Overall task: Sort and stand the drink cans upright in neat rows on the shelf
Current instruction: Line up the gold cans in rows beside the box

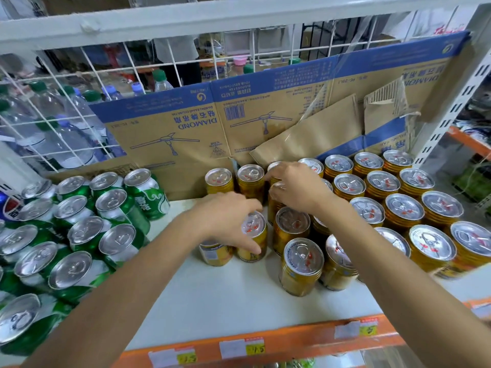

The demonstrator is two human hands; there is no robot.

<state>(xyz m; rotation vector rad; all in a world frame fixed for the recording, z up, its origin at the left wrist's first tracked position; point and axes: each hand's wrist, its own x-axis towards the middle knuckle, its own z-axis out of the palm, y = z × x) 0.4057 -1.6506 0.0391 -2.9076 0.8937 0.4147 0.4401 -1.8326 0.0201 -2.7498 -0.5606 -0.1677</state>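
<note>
The left hand reaches in over the white shelf, and its curled fingers and thumb grip the near gold can by the top and side. That can stands upright close to the middle of the shelf. Another gold can stands just beside it, partly hidden under the same hand.

The right hand is further back. Its fingers are curled over the rim of the far gold can and pinch it from above; most of that can's lid is covered by the fingers.

Two more gold cans stand upright against the cardboard sheet that lines the back of the shelf. To the right, rows of gold cans stand upright with lids up, running back to the cardboard. A few loose ones stand in front of the right forearm and are less evenly placed.

On the left side, green cans are packed together, lids up. A blue, red and white can shows at the far left edge. Behind the white wire grid are clear water bottles. Price tags are stuck on the shelf's orange front edge.
</note>
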